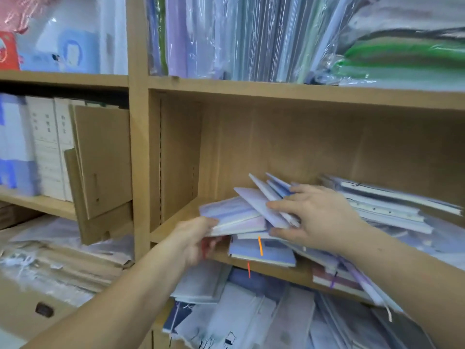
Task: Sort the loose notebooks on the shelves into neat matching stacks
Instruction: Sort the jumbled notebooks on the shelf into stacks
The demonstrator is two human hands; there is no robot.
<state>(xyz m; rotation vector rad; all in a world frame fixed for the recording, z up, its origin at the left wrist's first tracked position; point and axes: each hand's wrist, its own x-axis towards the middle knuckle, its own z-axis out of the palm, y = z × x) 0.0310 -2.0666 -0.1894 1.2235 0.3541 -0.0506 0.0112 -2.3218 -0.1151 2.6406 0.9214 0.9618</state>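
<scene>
A jumble of pale lilac and blue notebooks (234,215) lies on the middle wooden shelf (173,225). My left hand (198,240) grips the front edge of a small stack of them, thumb on top and fingers underneath. My right hand (309,217) holds several tilted notebooks (261,200) that fan upward, thumb and fingers curled round their lower ends. Under both lies a blue notebook (261,251) with an orange ribbon, overhanging the shelf edge. More notebooks (382,210) lie flat at the right of the same shelf.
The shelf below holds a loose heap of grey and blue notebooks (251,313). Plastic-wrapped folders (239,36) stand on the shelf above. To the left, cardboard sheets (100,159) lean against white binders (47,147). A cardboard box (45,306) sits at lower left.
</scene>
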